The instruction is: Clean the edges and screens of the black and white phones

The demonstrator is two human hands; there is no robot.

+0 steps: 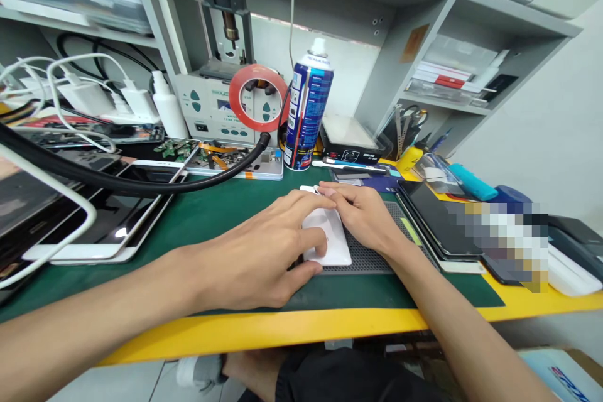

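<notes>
A white phone (pixel 336 245) lies flat, back side up, on a dark perforated mat (pixel 372 262) in the middle of the bench. My left hand (pixel 264 251) reaches over its left side, the index finger stretched to the upper part, another finger bent onto the back, and the thumb by the lower left edge. At the phone's upper right edge, my right hand (pixel 365 213) is closed, its thumb and fingers pressed together on the rim. The fingertips of both hands nearly meet near the top. Whatever lies under the right fingers is hidden.
Behind stand a blue spray can (pixel 308 113), a roll of red tape (pixel 234 97) and a control station (pixel 207 107). A black hose (pixel 188 187) arcs across the left over several phones (pixel 136 220). Stacked phones (pixel 443 220) lie at right. The bench has a yellow edge (pixel 264 330).
</notes>
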